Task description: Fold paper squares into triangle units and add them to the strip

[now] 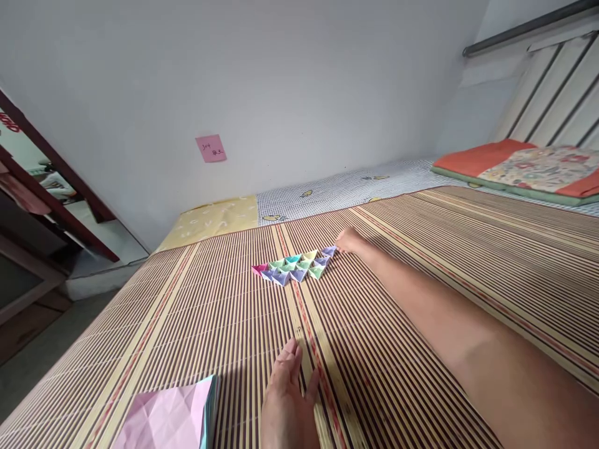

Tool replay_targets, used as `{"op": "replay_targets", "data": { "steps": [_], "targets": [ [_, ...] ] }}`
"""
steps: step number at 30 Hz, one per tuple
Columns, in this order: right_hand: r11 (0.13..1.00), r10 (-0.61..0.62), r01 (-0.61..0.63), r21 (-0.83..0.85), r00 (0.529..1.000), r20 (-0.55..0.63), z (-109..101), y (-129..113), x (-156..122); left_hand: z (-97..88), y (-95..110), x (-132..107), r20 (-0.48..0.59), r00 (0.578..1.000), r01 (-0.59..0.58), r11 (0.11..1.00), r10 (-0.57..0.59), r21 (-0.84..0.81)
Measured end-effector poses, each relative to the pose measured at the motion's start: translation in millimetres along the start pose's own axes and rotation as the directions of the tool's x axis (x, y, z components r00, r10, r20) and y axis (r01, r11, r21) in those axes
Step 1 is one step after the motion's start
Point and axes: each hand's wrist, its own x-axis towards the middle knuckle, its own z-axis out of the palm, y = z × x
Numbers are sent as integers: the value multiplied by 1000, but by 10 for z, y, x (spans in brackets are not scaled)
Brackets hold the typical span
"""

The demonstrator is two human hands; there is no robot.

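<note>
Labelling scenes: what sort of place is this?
Likely a bedroom: a striped slatted mat, a patterned sheet showing along the wall, and folded orange-and-floral bedding at the right.

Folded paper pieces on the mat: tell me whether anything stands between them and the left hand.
Nothing visible does: only the striped mat shows between the left hand and the folded paper pieces. The pink-topped paper stack lies off to the left, outside that path.

Your right arm (433,315) is bare as far as you can see it, slim at the wrist and fuller farther up; your right hand (349,242) is bare too, as is your left hand (286,402), with slender fingers (282,366)
</note>
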Motion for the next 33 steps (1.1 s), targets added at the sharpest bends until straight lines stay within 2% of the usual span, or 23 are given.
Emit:
{"op": "replay_targets", "data": {
  "steps": [3, 7, 10, 13, 18, 28, 33],
  "targets": [
    [995, 99, -97, -24, 989, 108, 44, -39, 7, 7, -1, -5, 0, 1000, -6, 1000, 6, 2],
    [992, 121, -113, -57, 978, 167, 33, -69, -37, 8, 15, -22, 1, 1000, 10, 1000, -10, 18],
    [994, 77, -63, -92, 984, 158, -16, -71, -106, 1, 23, -23, -6, 1000, 22, 999, -22, 28],
    [992, -18, 36, -121, 989, 149, -61, -89, -172, -8, 15, -17, -1, 1000, 11, 1000, -11, 25],
    [970, -150, 184, -160, 967, 204, -83, -188, -215, -6, 4, -15, 12, 1000, -1, 1000, 1, 12],
    [938, -172, 224, -264, 963, 206, -48, -299, -232, 22, 27, -42, 17, 1000, 17, 1000, -18, 15],
    [924, -243, 288, -252, 950, 196, -29, -321, -212, 31, 35, -41, 17, 1000, 19, 1000, -19, 22]
  ]
}}
